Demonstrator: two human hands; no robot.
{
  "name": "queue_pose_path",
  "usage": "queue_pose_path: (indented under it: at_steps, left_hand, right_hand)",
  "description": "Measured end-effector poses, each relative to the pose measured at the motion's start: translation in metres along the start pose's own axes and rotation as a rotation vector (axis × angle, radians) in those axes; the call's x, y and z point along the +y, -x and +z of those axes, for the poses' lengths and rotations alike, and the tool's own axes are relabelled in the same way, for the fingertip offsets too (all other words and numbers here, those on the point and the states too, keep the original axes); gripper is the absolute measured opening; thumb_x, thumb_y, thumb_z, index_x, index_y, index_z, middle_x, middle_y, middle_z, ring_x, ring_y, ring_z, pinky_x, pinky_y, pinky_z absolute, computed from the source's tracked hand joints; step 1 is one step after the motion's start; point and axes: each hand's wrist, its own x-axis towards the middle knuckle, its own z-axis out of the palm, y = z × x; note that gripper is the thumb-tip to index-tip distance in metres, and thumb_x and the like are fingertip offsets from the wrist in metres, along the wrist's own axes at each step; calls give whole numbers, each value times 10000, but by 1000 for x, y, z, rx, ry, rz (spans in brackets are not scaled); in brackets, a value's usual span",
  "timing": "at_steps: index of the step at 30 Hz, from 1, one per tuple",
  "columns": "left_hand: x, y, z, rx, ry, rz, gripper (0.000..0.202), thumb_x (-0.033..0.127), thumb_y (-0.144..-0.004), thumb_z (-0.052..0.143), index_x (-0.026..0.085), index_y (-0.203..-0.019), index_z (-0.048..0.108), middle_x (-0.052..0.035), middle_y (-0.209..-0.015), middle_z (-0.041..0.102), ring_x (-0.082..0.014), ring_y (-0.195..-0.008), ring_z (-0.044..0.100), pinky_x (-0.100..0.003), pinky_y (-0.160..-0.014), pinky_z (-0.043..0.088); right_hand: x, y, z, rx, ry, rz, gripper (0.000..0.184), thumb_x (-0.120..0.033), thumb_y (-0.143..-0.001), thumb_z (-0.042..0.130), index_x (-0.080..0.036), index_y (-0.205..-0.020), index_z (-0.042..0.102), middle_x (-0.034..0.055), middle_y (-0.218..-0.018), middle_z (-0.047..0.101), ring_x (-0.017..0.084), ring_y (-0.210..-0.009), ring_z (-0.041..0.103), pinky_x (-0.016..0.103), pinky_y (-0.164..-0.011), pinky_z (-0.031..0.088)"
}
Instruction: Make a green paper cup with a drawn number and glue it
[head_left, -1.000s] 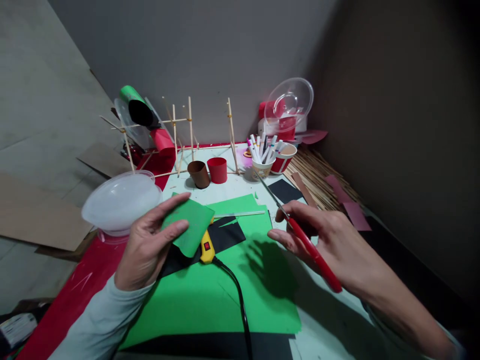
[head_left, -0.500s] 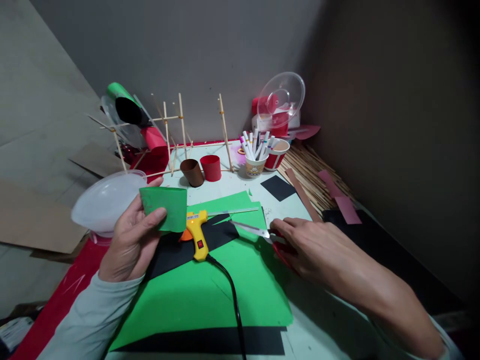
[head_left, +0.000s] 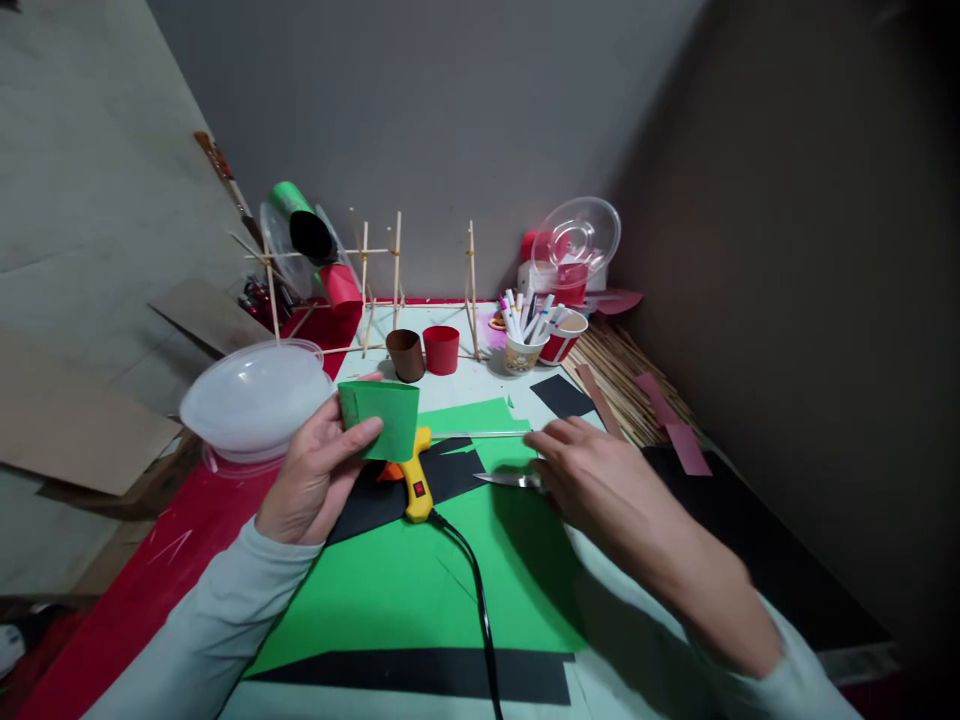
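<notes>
My left hand (head_left: 322,465) pinches a small green paper cup (head_left: 384,420), a sleeve with a flattened rim, between thumb and fingers. Scissors (head_left: 514,481) point leftward over the green sheet, blades together, handles hidden under my closed right hand (head_left: 600,470). The right fingertips are close to the free end of a clear glue stick (head_left: 480,434); whether they touch it I cannot tell. That stick runs into the back of a yellow glue gun (head_left: 417,490), which lies on black paper (head_left: 457,472) just below the green cup. Green sheets (head_left: 420,590) spread beneath.
Behind stand a brown paper cup (head_left: 406,357), a red paper cup (head_left: 441,350), a frame of sticks (head_left: 396,270) and a tub of markers (head_left: 523,352). Wooden sticks (head_left: 630,370) lie right. A clear plastic bowl (head_left: 251,395) sits left. The gun's black cord (head_left: 478,590) runs toward me.
The view has shifted, moving most things rightward. My right hand and the scissors have come nearer to me relative to the glue gun. The red handles are now out of sight.
</notes>
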Motion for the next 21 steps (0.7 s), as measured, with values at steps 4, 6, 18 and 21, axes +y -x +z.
queue_pose_path:
  at_steps: [4,6,18,21]
  left_hand:
    - [-2,2,2,-24,9,2,654,207,-750,837,202,-1357,594,-49,-1110,752,-193,-994,697,-252,-875,565]
    - [-2,3,3,-30,6,1,669,206,-742,845,195,-1361,592,-53,-1112,755,-196,-997,699,-257,-885,560]
    - [-3,6,6,-47,-31,15,717,215,-669,895,216,-1337,636,-14,-918,754,-165,-875,674,-221,-792,537]
    - [-3,4,4,-31,-48,39,679,221,-665,897,217,-1302,663,-20,-932,757,-175,-883,679,-232,-801,541]
  right_hand:
    - [-20,-34,22,37,25,-169,172,-74,-986,510,-156,-922,647,82,-928,624,206,-836,525,341,-770,407]
    - [-24,-45,35,40,38,-190,177,-113,-1006,502,-157,-940,660,92,-934,626,225,-864,525,357,-774,410]
    - [-34,-55,33,-26,111,-183,182,-75,-999,497,-129,-970,668,115,-982,692,233,-871,587,355,-764,447]
    - [-34,-57,32,-43,118,-176,195,-83,-1002,487,-135,-978,674,118,-969,699,238,-862,597,358,-748,440]
